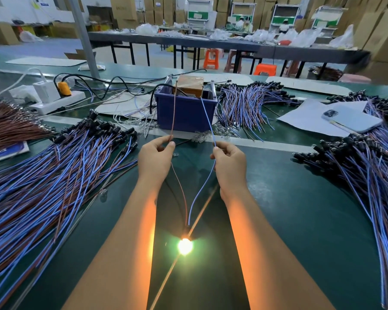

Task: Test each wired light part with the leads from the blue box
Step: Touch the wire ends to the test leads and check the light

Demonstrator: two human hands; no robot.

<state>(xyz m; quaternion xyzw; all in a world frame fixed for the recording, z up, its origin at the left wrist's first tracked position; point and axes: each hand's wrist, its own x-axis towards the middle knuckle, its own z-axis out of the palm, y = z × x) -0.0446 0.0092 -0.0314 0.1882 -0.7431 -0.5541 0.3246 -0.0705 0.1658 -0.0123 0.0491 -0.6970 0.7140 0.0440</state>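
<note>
Presently under test: one wired light part, its bulb (185, 246) lit on the tabletop (300, 220), close to the person and between the two forearms.
Left hand: the left hand (155, 158) has its fingers (171, 145) pinching the brown lead (174, 108) from the blue box against the part's brown wire (181, 191).
Right hand: the right hand (229, 163) has its fingers (216, 151) pinching the blue lead (207, 117) against the part's blue wire (199, 193).
Blue box: the blue box (185, 113) stands straight ahead of both hands, well beyond the bulb; both leads run down from it to the pinch points.
Key relation: the part hangs back from the fingers toward the person, its long axis running from the bulb up to the two pinch points, the wires spreading in a V. Neither hand is clearly nearer the bulb; each holds one end.
Judgement: the glow suggests this part passes. Setting it aside calls for releasing the leads while keeping hold of the part's wires.
Supply, left: a large heap of blue-and-brown wired parts (54, 175) lies beside the left forearm, so the left hand is nearer to it.
Supply, right: a second heap (367, 175) lies by the right forearm.
Uncertain: which heap is tested stock cannot be told.
Other: a phone (351, 120) lies on paper at the far right.
</note>
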